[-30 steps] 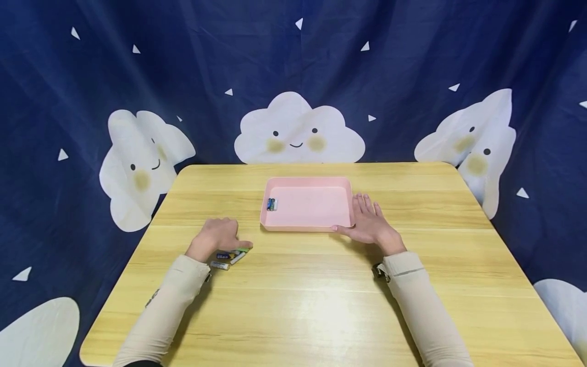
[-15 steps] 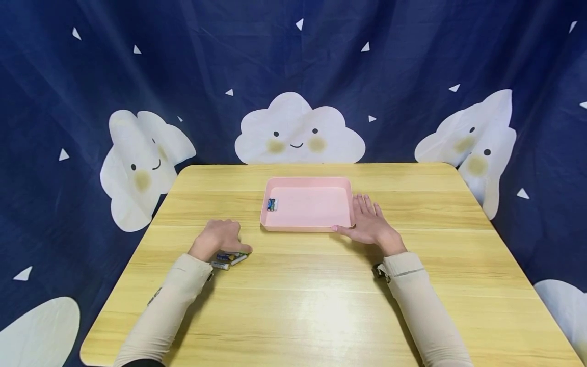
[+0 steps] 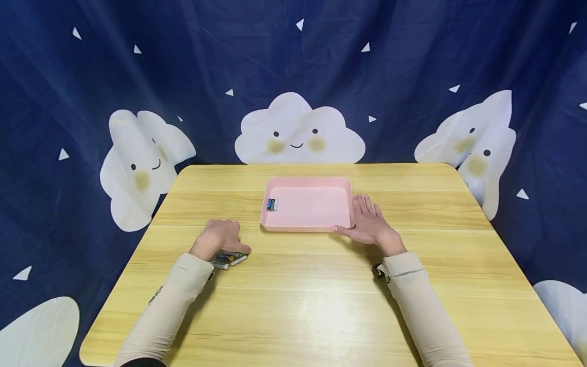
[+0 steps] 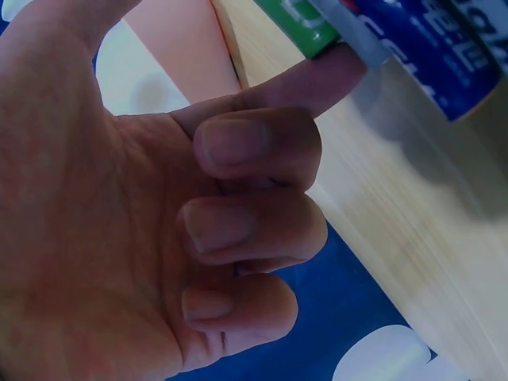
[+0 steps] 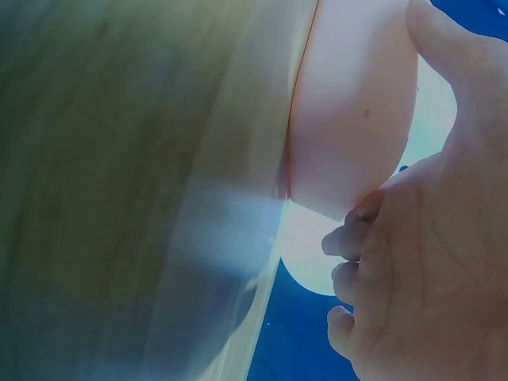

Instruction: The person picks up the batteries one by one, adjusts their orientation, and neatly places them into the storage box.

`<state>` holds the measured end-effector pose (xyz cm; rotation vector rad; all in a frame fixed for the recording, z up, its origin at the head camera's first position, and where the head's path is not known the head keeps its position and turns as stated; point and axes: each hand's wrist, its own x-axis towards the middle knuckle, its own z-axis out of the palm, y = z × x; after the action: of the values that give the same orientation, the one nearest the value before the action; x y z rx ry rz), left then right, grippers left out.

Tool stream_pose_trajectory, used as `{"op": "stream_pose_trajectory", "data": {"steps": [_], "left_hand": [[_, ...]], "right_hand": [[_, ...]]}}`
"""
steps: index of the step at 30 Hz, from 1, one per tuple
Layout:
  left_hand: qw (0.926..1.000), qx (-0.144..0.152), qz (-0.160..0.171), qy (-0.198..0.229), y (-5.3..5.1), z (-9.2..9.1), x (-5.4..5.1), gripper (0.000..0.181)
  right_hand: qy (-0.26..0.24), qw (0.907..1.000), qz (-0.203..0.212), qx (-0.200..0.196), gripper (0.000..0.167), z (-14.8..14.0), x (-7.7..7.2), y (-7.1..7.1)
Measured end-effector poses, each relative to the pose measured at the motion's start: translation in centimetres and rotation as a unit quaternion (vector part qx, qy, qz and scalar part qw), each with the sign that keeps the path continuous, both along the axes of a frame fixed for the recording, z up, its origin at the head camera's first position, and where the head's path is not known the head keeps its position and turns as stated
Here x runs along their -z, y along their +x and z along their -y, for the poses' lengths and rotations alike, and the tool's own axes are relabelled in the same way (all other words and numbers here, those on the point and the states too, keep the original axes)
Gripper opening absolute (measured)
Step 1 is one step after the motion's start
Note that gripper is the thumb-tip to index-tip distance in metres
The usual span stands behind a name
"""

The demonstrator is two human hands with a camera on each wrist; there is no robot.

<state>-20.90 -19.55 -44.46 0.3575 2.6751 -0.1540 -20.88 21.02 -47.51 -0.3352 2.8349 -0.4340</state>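
Note:
My left hand (image 3: 219, 240) is low over a small cluster of batteries on the table's left side. In the left wrist view its index fingertip touches the end of a green battery (image 4: 305, 30), and the other three fingers curl into the palm. The thumb's tip is out of that view; in the head view it lies over the green battery. Beside it are a blue battery (image 4: 432, 59) and whitish ones, such as this white battery (image 3: 239, 260). My right hand (image 3: 368, 224), fingers spread, rests against the right front corner of a pink tray (image 3: 302, 229).
Several batteries (image 3: 272, 205) lie side by side at the left wall inside the tray. The wooden table (image 3: 293, 306) has rounded corners and a bright reflection near the front. Behind it hangs a dark blue curtain (image 3: 206, 61) with white clouds.
The left hand has shifted slightly toward the person, its thumb lowering over the green battery, which is now more covered. The right hand and the tray stay where they were.

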Motion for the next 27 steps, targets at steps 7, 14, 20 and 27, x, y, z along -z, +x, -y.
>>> {"op": "stream_pose_trajectory", "data": {"steps": [7,14,20,27], "left_hand": [[1.0000,0.003,-0.002,0.009,-0.10,0.09,-0.20,0.052],[0.9994,0.009,-0.023,0.026,-0.36,0.24,-0.04,0.050],[0.9983,0.024,-0.044,0.029,-0.34,0.06,0.17,0.052],[0.9986,0.022,-0.045,0.018,-0.45,0.21,0.00,0.053]], "right_hand": [[0.002,1.0000,0.001,0.001,0.120,0.05,-0.03,0.03],[-0.002,1.0000,0.001,0.003,0.121,0.04,0.14,-0.03],[-0.008,1.0000,0.003,0.003,0.121,0.05,0.23,0.05],[-0.006,1.0000,0.000,0.001,0.121,-0.01,0.14,-0.06]]}}
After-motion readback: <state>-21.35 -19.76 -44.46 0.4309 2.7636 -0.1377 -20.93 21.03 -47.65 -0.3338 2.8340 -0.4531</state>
